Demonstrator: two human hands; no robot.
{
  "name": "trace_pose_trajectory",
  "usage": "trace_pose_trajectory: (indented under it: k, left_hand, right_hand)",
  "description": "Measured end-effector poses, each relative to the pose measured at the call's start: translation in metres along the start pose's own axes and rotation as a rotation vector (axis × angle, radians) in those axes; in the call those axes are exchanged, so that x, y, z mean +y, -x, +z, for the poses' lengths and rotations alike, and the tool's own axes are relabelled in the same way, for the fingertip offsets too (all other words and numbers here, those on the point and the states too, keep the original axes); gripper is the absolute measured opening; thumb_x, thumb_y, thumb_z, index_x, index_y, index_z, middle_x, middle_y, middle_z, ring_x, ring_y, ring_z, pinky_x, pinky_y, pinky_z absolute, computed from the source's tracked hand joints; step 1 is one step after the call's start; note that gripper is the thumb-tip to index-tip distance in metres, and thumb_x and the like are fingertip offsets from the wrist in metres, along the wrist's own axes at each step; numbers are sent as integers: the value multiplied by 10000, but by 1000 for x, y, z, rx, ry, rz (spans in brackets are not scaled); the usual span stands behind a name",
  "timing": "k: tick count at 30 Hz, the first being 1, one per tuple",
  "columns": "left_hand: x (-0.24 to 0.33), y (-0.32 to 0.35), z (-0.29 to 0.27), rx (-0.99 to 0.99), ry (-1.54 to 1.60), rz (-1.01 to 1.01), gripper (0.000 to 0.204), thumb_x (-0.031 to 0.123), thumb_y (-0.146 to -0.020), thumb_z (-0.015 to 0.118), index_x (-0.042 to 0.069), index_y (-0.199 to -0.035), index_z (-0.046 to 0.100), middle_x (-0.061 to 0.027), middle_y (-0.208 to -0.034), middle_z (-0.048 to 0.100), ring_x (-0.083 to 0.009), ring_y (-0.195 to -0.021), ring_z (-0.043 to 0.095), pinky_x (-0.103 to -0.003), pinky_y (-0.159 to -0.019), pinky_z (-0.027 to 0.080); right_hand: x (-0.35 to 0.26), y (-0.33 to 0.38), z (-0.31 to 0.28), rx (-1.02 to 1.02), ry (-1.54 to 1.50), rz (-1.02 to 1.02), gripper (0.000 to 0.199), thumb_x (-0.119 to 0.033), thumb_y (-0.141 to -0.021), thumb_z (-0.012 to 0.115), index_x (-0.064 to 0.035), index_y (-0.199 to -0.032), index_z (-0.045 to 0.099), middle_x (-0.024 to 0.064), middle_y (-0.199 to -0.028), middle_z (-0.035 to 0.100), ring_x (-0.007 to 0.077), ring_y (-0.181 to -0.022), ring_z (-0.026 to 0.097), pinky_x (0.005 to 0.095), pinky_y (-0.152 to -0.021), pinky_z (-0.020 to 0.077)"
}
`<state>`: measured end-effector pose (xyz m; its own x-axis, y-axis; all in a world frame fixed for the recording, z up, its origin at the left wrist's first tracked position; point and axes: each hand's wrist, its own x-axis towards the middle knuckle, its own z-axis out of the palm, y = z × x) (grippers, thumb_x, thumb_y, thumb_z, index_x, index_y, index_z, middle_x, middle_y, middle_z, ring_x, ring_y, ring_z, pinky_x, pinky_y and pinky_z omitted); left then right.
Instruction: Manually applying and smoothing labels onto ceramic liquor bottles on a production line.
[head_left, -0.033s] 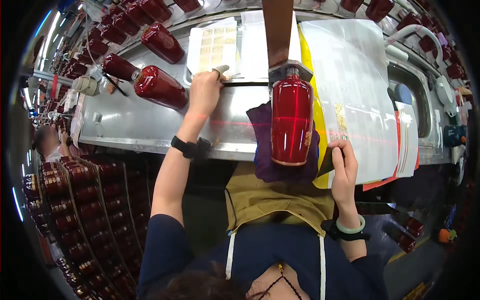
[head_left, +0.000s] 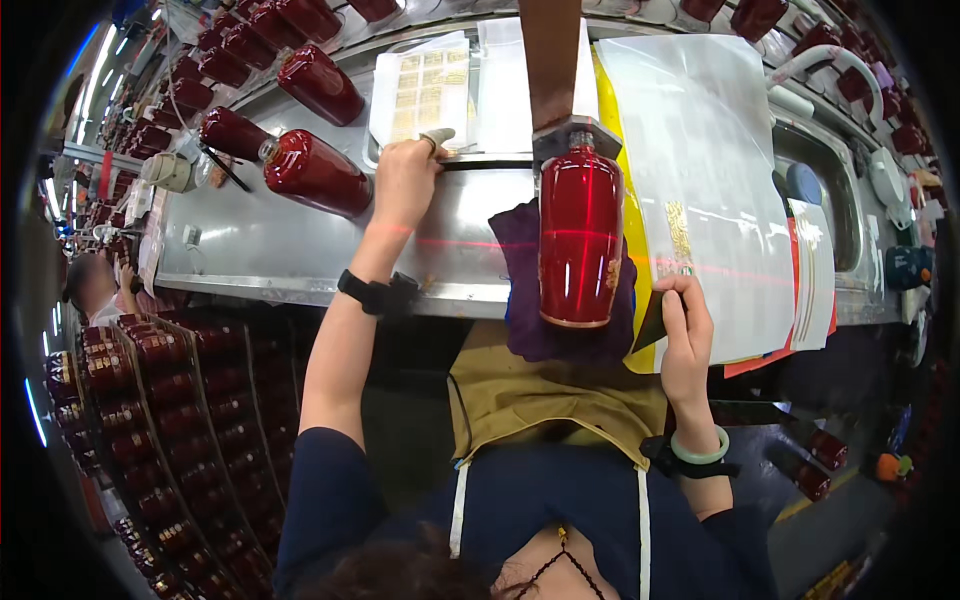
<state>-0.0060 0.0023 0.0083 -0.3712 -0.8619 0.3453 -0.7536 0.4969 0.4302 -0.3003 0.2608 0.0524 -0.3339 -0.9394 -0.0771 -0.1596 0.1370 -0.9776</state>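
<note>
setting: factory line, long steel worktop point(head_left: 300, 240) running across the upper half of the frame; racks of red bottles point(head_left: 140, 400) at lower left, more bottles along the top edge.
centre bottle: glossy red bottle point(head_left: 580, 240) at frame centre, neck up in a dark clamp point(head_left: 565, 135), resting on a purple cloth point(head_left: 520, 290); a thin red laser line crosses it.
left hand: my left hand point(head_left: 405, 180) is at upper centre-left, fingers closed around a small pale tool point(head_left: 438, 137), just below a clear sheet of gold labels point(head_left: 425, 90).
right hand: my right hand point(head_left: 685, 330) is at centre right, pinching the lower edge of a clear film sheet with gold print point(head_left: 700, 170), just beside the bottle's base.
under sheet: yellow backing point(head_left: 632, 250) shows between bottle and film.
other bottles: two red bottles point(head_left: 315, 172) lie on their sides at upper left of the worktop.
wrists: black band on the left, pale green bangle point(head_left: 700, 452) on the right.
other person: blurred, far left edge point(head_left: 95, 285).
</note>
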Motion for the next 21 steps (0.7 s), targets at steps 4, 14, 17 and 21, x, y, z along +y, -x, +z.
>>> trace_pose_trajectory:
  k: [4, 14, 17, 21]
  left_hand:
    - [0, 3, -6, 35, 32, 20, 398, -79, -792, 679, 59, -1157, 756, -128, -931, 757, -317, -862, 719, -411, -792, 555]
    - [173, 48, -34, -24, 552, -77, 688, -56, -773, 696, -27, -1438, 522, -104, -1239, 666, -66, -690, 533, -233, -660, 501]
    - [181, 55, -19, 6, 479, -127, 769, 52, -777, 792, -51, -1463, 459, -138, -1178, 551, -159, -715, 526, -302, -658, 502]
    - [177, 58, -23, 40, 467, -100, 893, 157, -758, 876, -66, -1488, 411, -133, -1156, 530, -170, -813, 524, -332, -729, 502]
  right_hand:
    - [7, -5, 3, 2, 25, -75, 202, -141, -1067, 484, 15, -1054, 612, 53, -981, 555, 136, -880, 493, 273, -804, 402]
    - [-1, -9, 11, 12, 42, -108, 235, -242, -981, 686, -21, -1049, 645, 32, -918, 512, 140, -811, 454, 283, -753, 375]
    - [-8, -15, 16, 14, 71, -159, 245, -250, -970, 699, -19, -1034, 645, 33, -908, 508, 141, -807, 451, 282, -746, 370]
    - [-18, -22, 11, 12, 45, -154, 249, -232, -944, 739, -30, -1045, 635, 0, -894, 473, 112, -797, 427, 265, -725, 355]
